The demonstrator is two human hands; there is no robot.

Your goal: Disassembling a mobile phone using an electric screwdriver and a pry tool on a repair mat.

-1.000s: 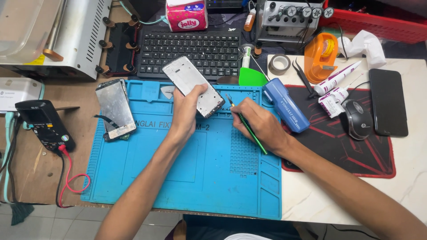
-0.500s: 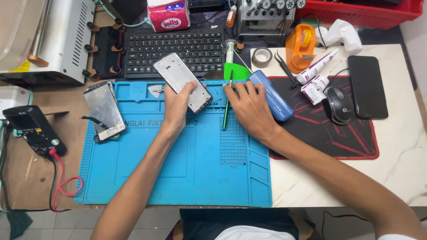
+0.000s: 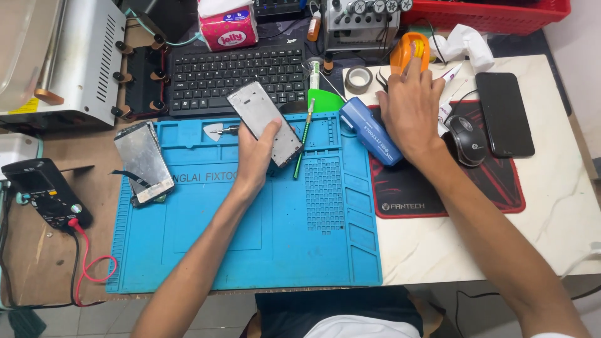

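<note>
My left hand [image 3: 256,156] grips a phone frame [image 3: 263,122], tilted, above the blue repair mat [image 3: 250,238]. A green-handled screwdriver [image 3: 303,141] lies loose on the mat just right of the phone. My right hand [image 3: 410,106] stretches out over the black mouse pad [image 3: 432,194], fingers spread, fingertips at an orange object [image 3: 410,50] near the table's back. It holds nothing that I can see. A blue box-shaped tool [image 3: 369,131] lies just left of that hand.
A detached phone screen [image 3: 144,163] rests on the mat's left edge, with a black multimeter [image 3: 44,191] and red lead further left. A keyboard [image 3: 231,78], tape roll [image 3: 358,78], mouse [image 3: 466,141], black phone [image 3: 504,112], tissue box [image 3: 228,28] and red basket [image 3: 488,12] sit behind.
My right hand has put down the green screwdriver on the mat and reached right and back to the orange object. The left hand still holds the phone frame.
</note>
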